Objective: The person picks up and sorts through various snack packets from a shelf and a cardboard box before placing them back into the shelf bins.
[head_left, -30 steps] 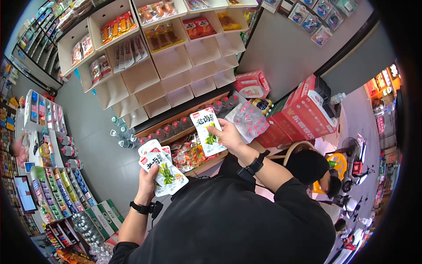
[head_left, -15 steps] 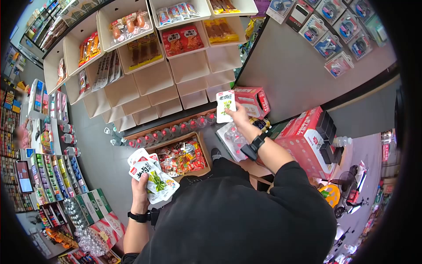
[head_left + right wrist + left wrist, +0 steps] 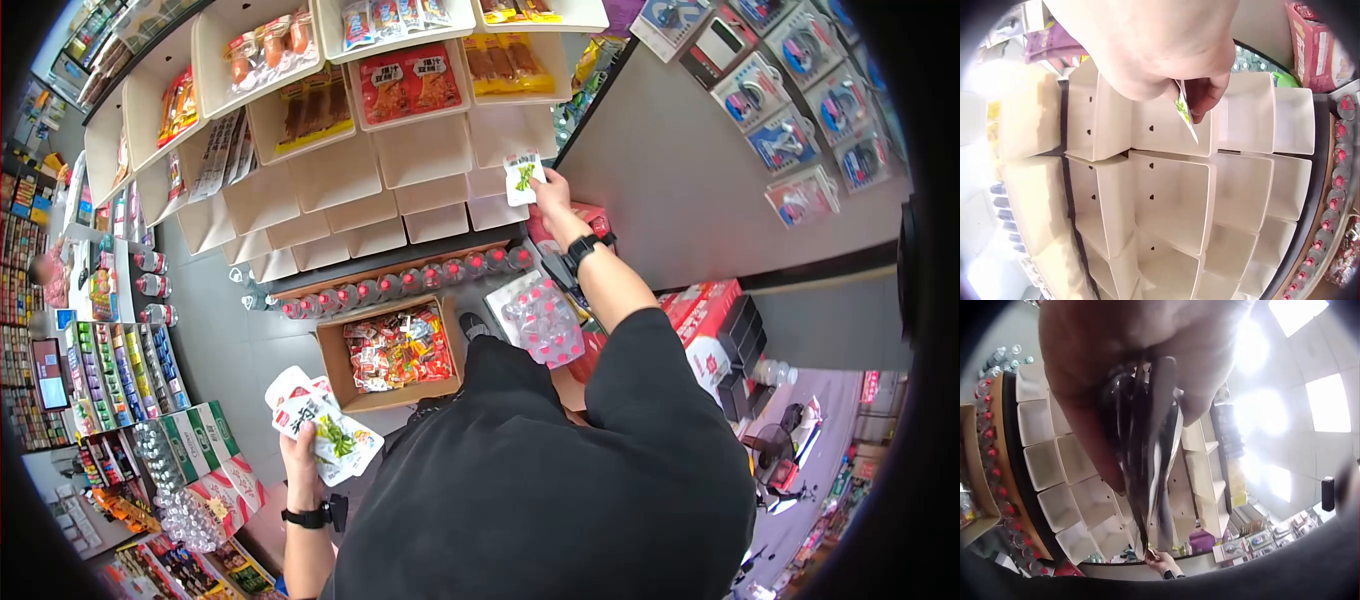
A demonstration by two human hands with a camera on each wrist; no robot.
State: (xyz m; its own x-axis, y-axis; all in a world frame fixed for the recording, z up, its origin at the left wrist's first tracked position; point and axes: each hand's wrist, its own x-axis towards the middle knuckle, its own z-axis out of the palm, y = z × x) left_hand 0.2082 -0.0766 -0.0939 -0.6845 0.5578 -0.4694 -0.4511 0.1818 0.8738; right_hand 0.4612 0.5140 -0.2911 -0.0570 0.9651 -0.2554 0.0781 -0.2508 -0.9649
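In the head view, the right hand is raised towards 12 o'clock and holds a single snack packet against the front of the white bin rack, at an empty compartment just below the bins of red and yellow packs. This view does not show how the fingers lie. The right wrist view does: thumb and fingertips are pressed together, pinching the packet by its top edge. The packet hangs edge-on at the mouth of a bare bin, with more empty bins running down towards 6 o'clock.

The left hand is low at 8 o'clock and well apart from the rack. It grips a fanned stack of packets printed with green leaves. The left wrist view loses the printing and shows only silvery packet edges side by side. The fingers there are curled round the stack on both sides. It also catches the other hand, small and far off at 6 o'clock, in front of the bins.

Only the head view shows the floor. An open cardboard box of mixed snacks lies near the centre. A row of red-capped bottles stands just beyond it towards 12 o'clock, and a wrapped pack of bottles lies at its 3 o'clock.
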